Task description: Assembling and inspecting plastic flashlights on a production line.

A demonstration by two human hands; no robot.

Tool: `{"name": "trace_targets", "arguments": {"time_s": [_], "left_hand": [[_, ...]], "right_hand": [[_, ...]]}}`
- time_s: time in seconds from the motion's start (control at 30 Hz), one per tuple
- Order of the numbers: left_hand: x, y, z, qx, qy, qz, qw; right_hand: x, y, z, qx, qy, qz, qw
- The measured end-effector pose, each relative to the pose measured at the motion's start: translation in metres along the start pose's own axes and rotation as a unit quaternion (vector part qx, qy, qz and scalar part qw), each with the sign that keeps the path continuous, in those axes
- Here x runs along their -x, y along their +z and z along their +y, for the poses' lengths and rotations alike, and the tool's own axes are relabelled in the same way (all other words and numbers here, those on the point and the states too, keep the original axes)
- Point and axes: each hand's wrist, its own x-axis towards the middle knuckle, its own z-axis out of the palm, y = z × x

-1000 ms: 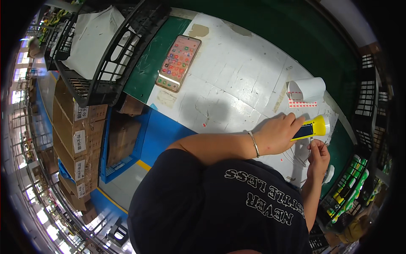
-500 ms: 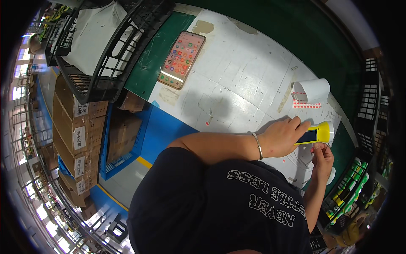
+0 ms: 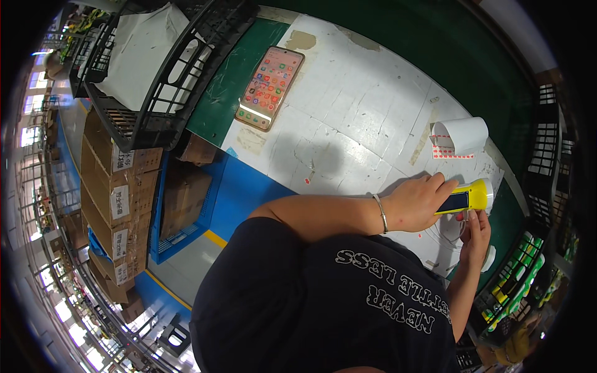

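Flashlight [image 3: 467,199], yellow with dark panel, gripped by left hand [image 3: 418,204].

A factory assembly hall: a worn white workbench [image 3: 348,124], black plastic crates [image 3: 155,81] at far left, stacked cardboard cartons [image 3: 112,186] lining the left aisle.

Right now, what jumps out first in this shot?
The yellow flashlight at the right, gripped by the left hand while the right hand touches it from below. Next, the lit smartphone lying on the white worktable, and the sticker roll above the hands.
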Motion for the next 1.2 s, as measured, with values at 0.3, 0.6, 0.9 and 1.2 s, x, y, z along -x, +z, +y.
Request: {"name": "trace_targets", "arguments": {"time_s": [0.3, 0.6, 0.9, 1.2], "left_hand": [[-0.001, -0.004, 0.002, 0.005, 0.004, -0.02, 1.0], [-0.008, 0.003, 0.0, 0.051, -0.001, -0.016, 0.999], [-0.017, -0.016, 0.016, 0.066, 0.029, -0.047, 0.996], [-0.012, -0.013, 0.028, 0.027, -0.046, -0.089, 0.995]], "right_hand": [[-0.004, -0.011, 0.014, -0.062, -0.004, -0.01, 0.998], [0.016, -0.007, 0.002, 0.06, -0.04, -0.013, 0.997], [0.01, 0.001, 0.003, -0.008, -0.075, -0.037, 0.996], [0.017, -0.002, 0.011, -0.012, -0.089, -0.036, 0.995]]}}
